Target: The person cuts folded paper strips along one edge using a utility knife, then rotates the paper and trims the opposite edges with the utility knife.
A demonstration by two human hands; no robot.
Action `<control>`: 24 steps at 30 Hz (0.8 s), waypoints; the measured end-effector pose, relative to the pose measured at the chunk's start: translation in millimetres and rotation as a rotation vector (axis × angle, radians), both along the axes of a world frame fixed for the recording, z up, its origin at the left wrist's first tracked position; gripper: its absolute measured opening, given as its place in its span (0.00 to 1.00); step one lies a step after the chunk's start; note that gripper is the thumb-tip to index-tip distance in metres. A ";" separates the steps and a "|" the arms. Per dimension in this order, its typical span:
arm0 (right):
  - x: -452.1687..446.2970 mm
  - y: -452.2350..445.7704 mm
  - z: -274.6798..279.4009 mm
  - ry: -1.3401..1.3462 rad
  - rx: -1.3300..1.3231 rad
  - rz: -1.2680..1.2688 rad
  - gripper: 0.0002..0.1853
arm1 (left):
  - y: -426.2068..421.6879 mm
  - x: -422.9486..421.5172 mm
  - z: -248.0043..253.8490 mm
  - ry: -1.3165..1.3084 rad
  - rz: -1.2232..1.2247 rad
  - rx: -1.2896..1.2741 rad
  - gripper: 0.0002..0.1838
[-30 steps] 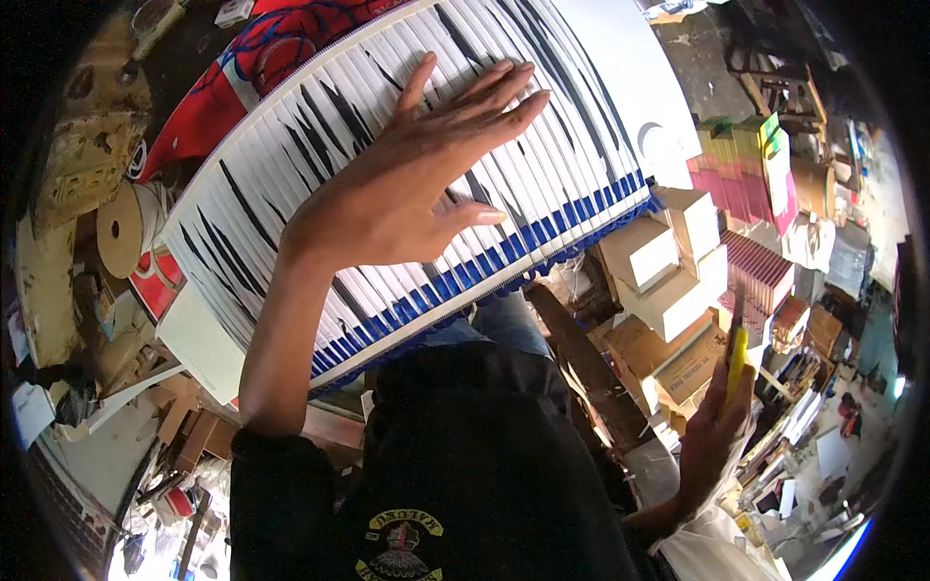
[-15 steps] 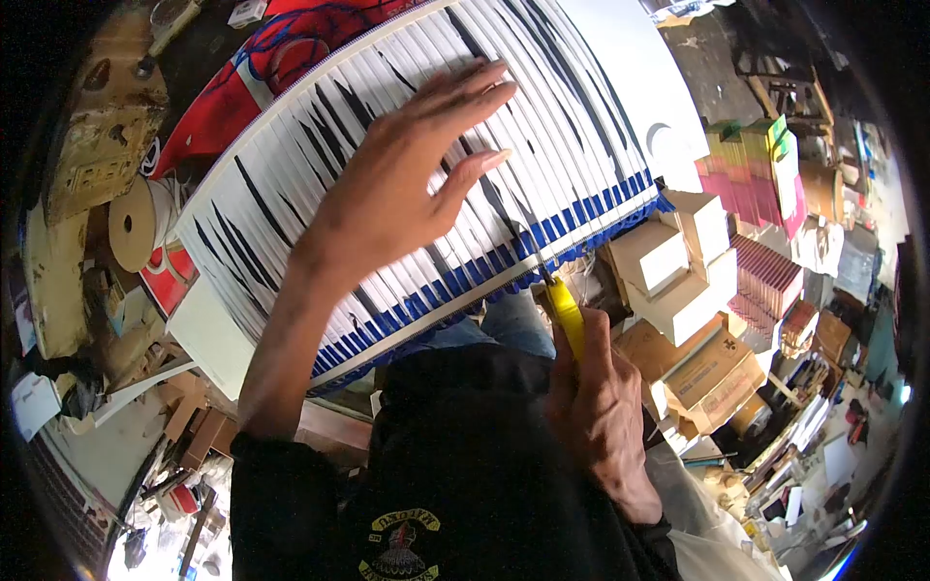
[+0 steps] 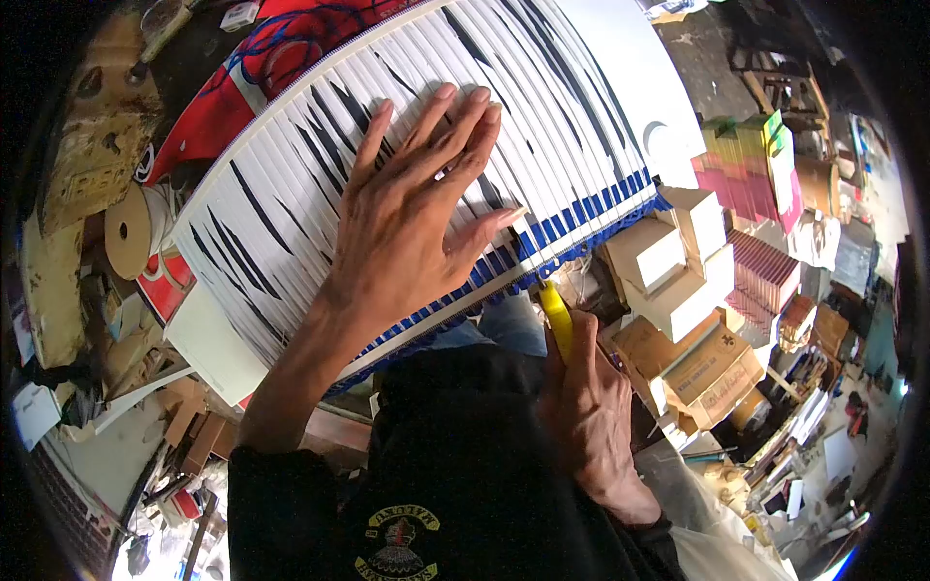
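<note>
A wide row of narrow white strips (image 3: 562, 126) lies in front of me, with dark gaps between many of them. Short blue bands (image 3: 581, 211) run along its near edge, next to a long pale rail (image 3: 605, 215). My left hand (image 3: 402, 218) rests palm down on the strips, fingers stretched out and slightly apart. Wrapped around a yellow-handled cutter knife (image 3: 558, 318) is my right hand (image 3: 593, 412), just below the near edge. The cutter's tip points up at the rail by the blue bands; whether it touches them I cannot tell.
White boxes (image 3: 644, 257) and an open brown carton (image 3: 717, 373) stand at the right, with pink-and-yellow stacks (image 3: 751, 179) behind. A ribbon spool (image 3: 126, 230) sits at the left, and blue cord (image 3: 281, 44) lies on red material at the far side.
My left hand has turned and flattened onto the strips, fingers now pointing away from me. My right hand with the cutter has shifted slightly left and toward me.
</note>
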State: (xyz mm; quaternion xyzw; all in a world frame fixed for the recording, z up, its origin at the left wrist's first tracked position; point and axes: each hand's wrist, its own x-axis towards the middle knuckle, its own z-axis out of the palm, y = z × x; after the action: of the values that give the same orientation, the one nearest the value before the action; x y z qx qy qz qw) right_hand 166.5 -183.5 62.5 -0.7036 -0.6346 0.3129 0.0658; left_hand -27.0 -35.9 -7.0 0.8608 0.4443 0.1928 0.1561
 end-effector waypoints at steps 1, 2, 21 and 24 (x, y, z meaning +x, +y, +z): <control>-2.8 4.4 4.5 -0.058 -0.087 -0.008 0.27 | 0.1 -0.3 -0.2 0.009 -0.005 0.004 0.40; -2.5 7.8 8.8 -0.059 -0.087 -0.013 0.27 | -0.1 -0.8 -0.1 0.008 -0.009 0.004 0.40; 11.5 21.3 25.6 -0.217 -0.442 0.096 0.21 | 3.2 0.2 7.1 0.059 -0.011 -0.081 0.40; 13.0 7.1 58.6 -0.111 -0.352 0.007 0.18 | 1.5 -3.6 8.6 0.046 -0.034 -0.110 0.39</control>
State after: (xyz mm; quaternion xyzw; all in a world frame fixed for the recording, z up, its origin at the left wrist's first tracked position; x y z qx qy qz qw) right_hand 179.6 -176.3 121.1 -0.7182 -0.5753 0.3799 -0.0944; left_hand -30.6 -34.4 1.5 0.8626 0.4430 0.1456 0.1962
